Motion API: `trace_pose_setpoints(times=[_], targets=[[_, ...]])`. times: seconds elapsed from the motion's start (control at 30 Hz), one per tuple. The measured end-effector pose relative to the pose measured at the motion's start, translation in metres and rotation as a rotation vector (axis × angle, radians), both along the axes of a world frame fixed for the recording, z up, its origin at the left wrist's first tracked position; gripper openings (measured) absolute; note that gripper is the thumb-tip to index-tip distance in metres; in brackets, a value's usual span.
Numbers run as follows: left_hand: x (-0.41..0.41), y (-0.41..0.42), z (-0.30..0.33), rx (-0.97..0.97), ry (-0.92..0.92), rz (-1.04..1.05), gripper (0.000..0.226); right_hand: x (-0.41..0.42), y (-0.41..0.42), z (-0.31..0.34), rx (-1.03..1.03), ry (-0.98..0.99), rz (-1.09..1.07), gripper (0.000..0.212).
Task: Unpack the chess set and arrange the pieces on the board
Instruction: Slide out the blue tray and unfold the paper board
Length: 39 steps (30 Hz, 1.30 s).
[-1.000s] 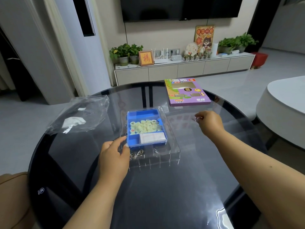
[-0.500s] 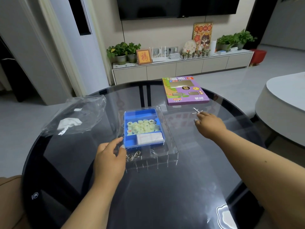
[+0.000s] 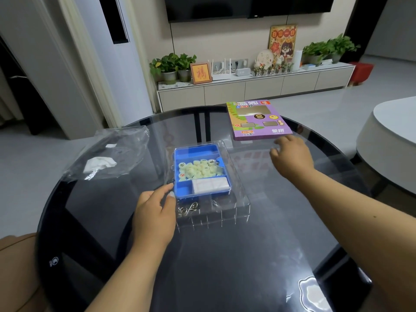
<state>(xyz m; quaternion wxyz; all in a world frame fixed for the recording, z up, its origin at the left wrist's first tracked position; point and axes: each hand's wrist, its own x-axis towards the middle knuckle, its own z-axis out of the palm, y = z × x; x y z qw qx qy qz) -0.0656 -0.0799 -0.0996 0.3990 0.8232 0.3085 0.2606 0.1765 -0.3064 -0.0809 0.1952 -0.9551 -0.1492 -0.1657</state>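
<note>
Over the last second my right hand [image 3: 291, 157] has travelled from the bare glass toward one o'clock and now hangs just short of the near edge of the flat purple cardboard box [image 3: 258, 120], fingers loosely spread and blurred, holding nothing that I can see; the small metal piece it was near a moment ago I can no longer find. I judge this a reach for the box, perhaps for the board, though I cannot tell what the box holds.

My left hand [image 3: 155, 212] has stayed at seven o'clock of the blue plastic compartment tray [image 3: 180, 191], thumb and fingertips pinching the near-left edge of the clear plastic blister shell [image 3: 238, 203] around it; the tray sits mid-tabletop, nothing unpacked yet.

Inside the tray: pale round chess pieces [image 3: 199, 170] heaped in the middle compartment; a white folded sheet [image 3: 210, 185] in the near one; the far one looks empty. Bent metal wire puzzles [image 3: 188, 209] lie in the shell's near pocket. A crumpled clear plastic bag [image 3: 108, 154] rests at ten o'clock on the round dark glass tabletop [image 3: 225, 255].
</note>
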Motion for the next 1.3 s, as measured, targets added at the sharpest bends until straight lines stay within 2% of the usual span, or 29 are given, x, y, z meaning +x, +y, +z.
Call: trace_pose_setpoints(times=[0.07, 0.17, 0.23, 0.33, 0.43, 0.53, 0.67, 0.77, 0.9, 1.03, 1.17, 1.3], targets=[[0.0, 0.0, 0.0, -0.003, -0.001, 0.001, 0.031, -0.031, 0.026, 0.013, 0.069, -0.07, 0.182, 0.026], [-0.001, 0.001, -0.002, 0.007, -0.008, -0.018, 0.033, -0.086, 0.06, 0.032, 0.087, -0.068, 0.589, 0.018], [-0.002, 0.002, -0.002, 0.029, 0.004, -0.036, 0.033, -0.119, 0.076, 0.04, 0.01, 0.002, 0.833, 0.017], [-0.002, 0.001, -0.001, 0.039, 0.007, -0.041, 0.034, -0.147, 0.092, 0.032, -0.206, 0.07, 0.996, 0.023], [-0.001, 0.004, -0.006, 0.026, -0.007, -0.051, 0.034, -0.154, 0.098, 0.023, -0.362, 0.034, 1.013, 0.024], [0.0, 0.005, -0.007, 0.008, -0.006, -0.046, 0.034, -0.151, 0.099, 0.026, -0.348, 0.091, 0.993, 0.02], [0.0, 0.002, -0.004, 0.007, 0.002, -0.048, 0.034, -0.143, 0.095, 0.036, -0.262, 0.383, 0.949, 0.022], [-0.001, 0.002, -0.004, 0.012, 0.006, -0.062, 0.035, -0.139, 0.093, 0.04, -0.256, 0.472, 0.93, 0.015], [-0.001, 0.0, -0.002, 0.017, 0.004, -0.058, 0.035, -0.139, 0.095, 0.042, -0.315, 0.454, 0.939, 0.014], [-0.002, 0.0, -0.001, 0.013, 0.01, -0.056, 0.035, -0.14, 0.092, 0.044, -0.262, 0.448, 0.914, 0.016], [-0.002, 0.0, 0.0, 0.023, 0.006, -0.051, 0.034, -0.149, 0.095, 0.04, -0.389, 0.287, 0.926, 0.03], [-0.002, -0.001, 0.001, 0.023, 0.008, -0.06, 0.034, -0.156, 0.102, 0.033, -0.526, 0.068, 0.919, 0.03]])
